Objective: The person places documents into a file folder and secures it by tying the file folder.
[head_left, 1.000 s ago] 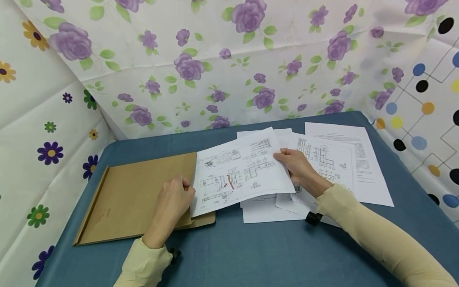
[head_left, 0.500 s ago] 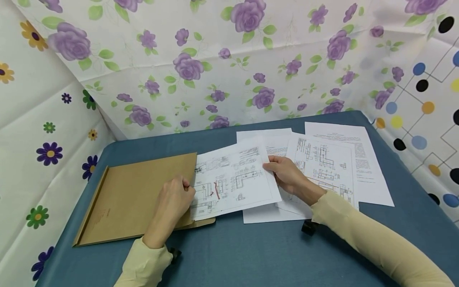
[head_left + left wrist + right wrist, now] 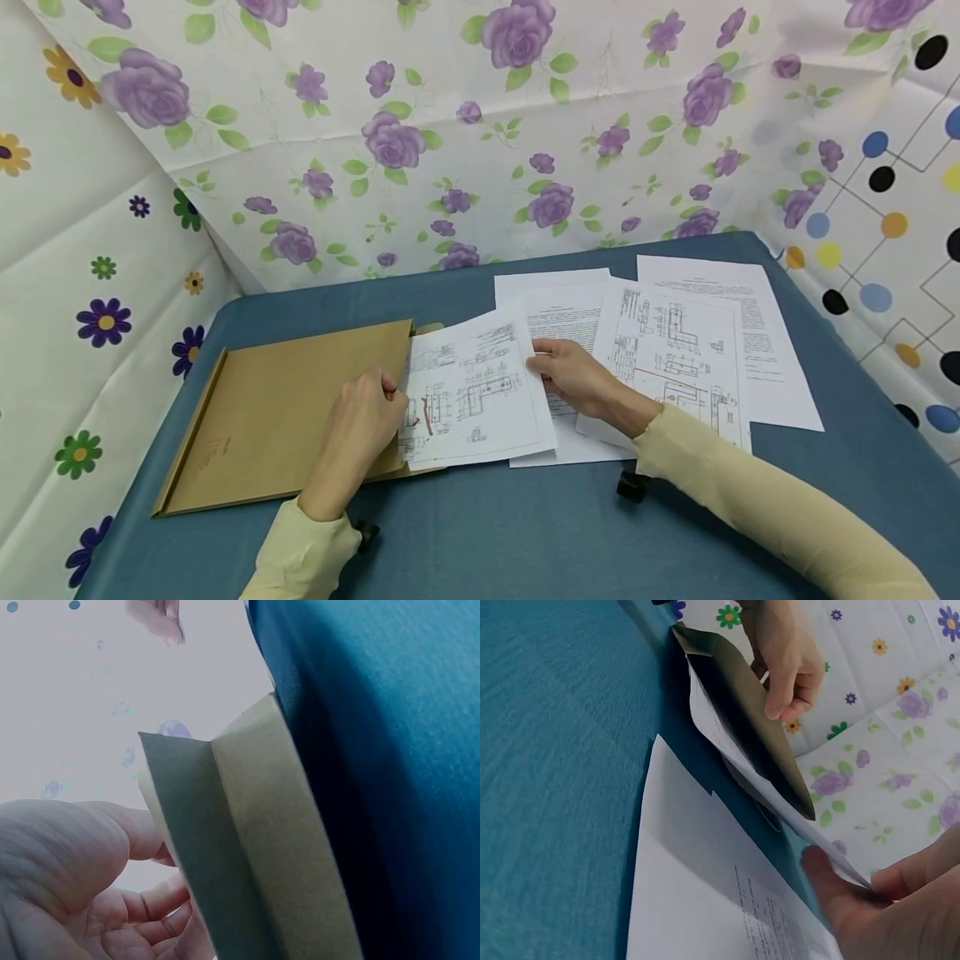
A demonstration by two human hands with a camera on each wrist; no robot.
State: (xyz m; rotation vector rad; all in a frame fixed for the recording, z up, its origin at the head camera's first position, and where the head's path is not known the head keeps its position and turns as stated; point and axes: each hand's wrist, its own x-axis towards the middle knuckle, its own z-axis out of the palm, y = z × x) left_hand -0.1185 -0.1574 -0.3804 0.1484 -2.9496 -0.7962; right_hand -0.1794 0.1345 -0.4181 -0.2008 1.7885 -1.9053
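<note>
A flat brown cardboard envelope point(image 3: 285, 417) lies on the left of the table, its mouth facing right. My left hand point(image 3: 363, 421) pinches the upper edge of that mouth; in the right wrist view the envelope point(image 3: 761, 724) gapes under the left hand's fingers point(image 3: 786, 682). Between thumb and fingers, my right hand point(image 3: 573, 375) grips the right edge of a white sheet with technical drawings point(image 3: 487, 392) and a red mark. The sheet's left part is hidden inside the envelope. In the left wrist view the envelope's creased side point(image 3: 247, 825) stands beside my left hand point(image 3: 90, 877).
Right of the envelope lie a printed text page point(image 3: 562, 304), another drawing sheet point(image 3: 675, 350) with a red line, and a further text page point(image 3: 780, 358), overlapping on the blue tablecloth point(image 3: 480, 542). Floral sheeting point(image 3: 465, 142) hangs behind the table.
My right hand has moved left and slightly down, sliding the drawing sheet farther into the envelope. More of the text page underneath shows now. My left hand has stayed in place.
</note>
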